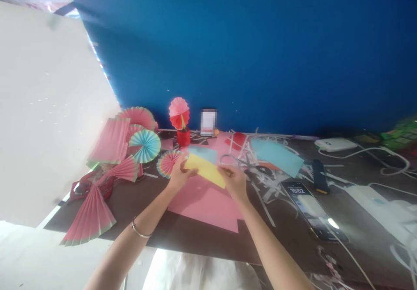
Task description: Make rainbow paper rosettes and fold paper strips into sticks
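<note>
Between my two hands a sheet of yellow paper (206,169) is held up, one end in each. My left hand (181,173) pinches its left end between thumb and fingers, and my right hand (235,180) grips the right end the same way. Under the yellow paper lie sheets of pink paper (208,205) on the dark table. A light blue paper (206,154) shows just behind it. Close to my left hand rests a pleated pink paper rosette (167,164). Scissors (252,165) lie to the right of my right hand.
Pleated pink fans (93,216) and a blue rosette (145,145) crowd the left. A red pot with a paper flower (183,138) stands at the back. White paper strips (273,183), a blue sheet (278,155), a phone (309,209) and a power strip (374,201) occupy the right.
</note>
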`<action>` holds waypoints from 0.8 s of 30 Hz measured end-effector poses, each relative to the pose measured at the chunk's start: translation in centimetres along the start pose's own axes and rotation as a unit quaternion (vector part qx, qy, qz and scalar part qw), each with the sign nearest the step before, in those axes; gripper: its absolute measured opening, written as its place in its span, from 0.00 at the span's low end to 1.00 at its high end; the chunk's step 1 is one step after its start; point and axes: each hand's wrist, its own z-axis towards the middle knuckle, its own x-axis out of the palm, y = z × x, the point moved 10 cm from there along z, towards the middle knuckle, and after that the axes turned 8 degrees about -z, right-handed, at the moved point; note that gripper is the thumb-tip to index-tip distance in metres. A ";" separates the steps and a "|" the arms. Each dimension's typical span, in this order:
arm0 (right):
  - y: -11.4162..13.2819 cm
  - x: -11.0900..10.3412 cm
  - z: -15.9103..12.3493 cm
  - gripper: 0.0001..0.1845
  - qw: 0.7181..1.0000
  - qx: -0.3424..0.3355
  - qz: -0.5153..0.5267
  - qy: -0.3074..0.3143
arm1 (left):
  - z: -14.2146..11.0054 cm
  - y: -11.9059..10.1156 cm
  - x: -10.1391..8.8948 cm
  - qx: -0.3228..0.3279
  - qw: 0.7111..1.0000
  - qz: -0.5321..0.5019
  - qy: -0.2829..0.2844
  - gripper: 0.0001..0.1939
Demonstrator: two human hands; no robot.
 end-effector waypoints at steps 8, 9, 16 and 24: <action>-0.5 4.7 -1.2 0.12 0.979 0.015 0.023 0.200 | 0.1 -1.4 -3.2 0.093 0.987 0.057 -0.118 0.17; -0.5 5.0 -1.3 0.11 0.977 0.013 0.020 0.212 | 0.1 -1.5 -3.2 0.099 0.986 0.058 -0.117 0.15; -1.1 4.7 -1.0 0.11 0.983 0.029 0.042 0.177 | 0.2 -0.2 -1.1 0.049 0.998 0.000 -0.036 0.17; -0.9 5.8 -1.8 0.14 0.976 0.034 0.057 0.206 | 0.1 0.3 -2.3 0.030 0.996 0.022 -0.082 0.20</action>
